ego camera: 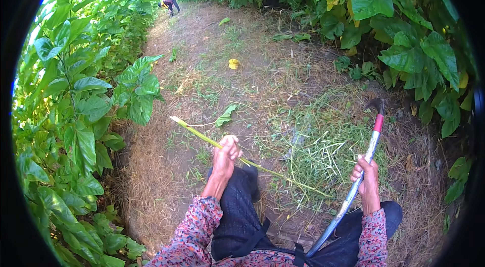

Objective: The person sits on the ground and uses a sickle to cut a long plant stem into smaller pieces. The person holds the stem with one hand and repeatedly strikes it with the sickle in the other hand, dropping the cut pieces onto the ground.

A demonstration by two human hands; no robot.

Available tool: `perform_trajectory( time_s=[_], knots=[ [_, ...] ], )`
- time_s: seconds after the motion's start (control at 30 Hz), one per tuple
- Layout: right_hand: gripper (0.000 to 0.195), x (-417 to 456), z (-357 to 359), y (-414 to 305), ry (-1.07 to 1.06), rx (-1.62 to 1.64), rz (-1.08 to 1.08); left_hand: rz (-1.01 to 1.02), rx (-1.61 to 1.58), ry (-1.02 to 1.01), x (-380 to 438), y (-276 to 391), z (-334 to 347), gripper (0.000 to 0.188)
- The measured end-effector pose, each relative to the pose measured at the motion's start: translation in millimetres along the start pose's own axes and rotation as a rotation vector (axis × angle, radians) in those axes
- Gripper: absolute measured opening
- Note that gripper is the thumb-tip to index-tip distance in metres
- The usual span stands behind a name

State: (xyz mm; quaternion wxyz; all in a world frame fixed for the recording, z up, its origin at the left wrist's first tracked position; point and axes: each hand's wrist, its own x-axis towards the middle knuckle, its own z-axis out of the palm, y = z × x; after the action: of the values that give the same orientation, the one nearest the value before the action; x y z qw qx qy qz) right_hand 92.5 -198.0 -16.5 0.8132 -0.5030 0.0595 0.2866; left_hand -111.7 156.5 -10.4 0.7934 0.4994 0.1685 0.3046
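Note:
My left hand [226, 153] is closed round a thin yellow-green plant stem [202, 136]. One thick, pale-cut end points up and left; the thin end reaches down and right over the ground. In my right hand [366, 176] is a long metal pole [346, 200] with a pink-red collar [378, 123] and a dark curved blade [376, 104] at its top, like a sickle. The pole's lower end lies by my lap. Between my hands, a spread of cut grass and green stems [314, 157] covers the soil.
Leafy green plants [91, 104] line the left side, and broad-leaved bushes [405, 51] stand at the right. On the dry-grass path [204, 43] lie a yellow leaf [234, 64] and a green leaf [226, 115]. Far up the path, another person [170, 4] bends over.

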Motion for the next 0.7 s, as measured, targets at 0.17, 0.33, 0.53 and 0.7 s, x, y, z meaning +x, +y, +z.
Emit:
perform_trajectory(
  time_s=[0.17, 0.33, 0.53, 0.7],
  knots=[
    [0.016, -1.3, -6.0, 4.5, -0.018, 0.004, -0.01, -0.009, -0.009, 0.004, 0.2, 1.4, -2.3, 0.021],
    [0.017, -7.7, 1.5, 21.9, -0.075, -0.022, 0.063, -0.014, -0.003, 0.007, -1.4, 2.8, -2.0, 0.022],
    [0.014, -2.6, 9.7, 51.0, -0.167, 0.005, 0.164, -0.025, 0.008, 0.004, -1.5, 2.3, 0.0, 0.022],
    [0.014, -4.8, 18.0, 54.4, -0.219, -0.021, 0.176, -0.02, 0.041, -0.004, -0.5, 0.2, -1.0, 0.023]
  ],
)
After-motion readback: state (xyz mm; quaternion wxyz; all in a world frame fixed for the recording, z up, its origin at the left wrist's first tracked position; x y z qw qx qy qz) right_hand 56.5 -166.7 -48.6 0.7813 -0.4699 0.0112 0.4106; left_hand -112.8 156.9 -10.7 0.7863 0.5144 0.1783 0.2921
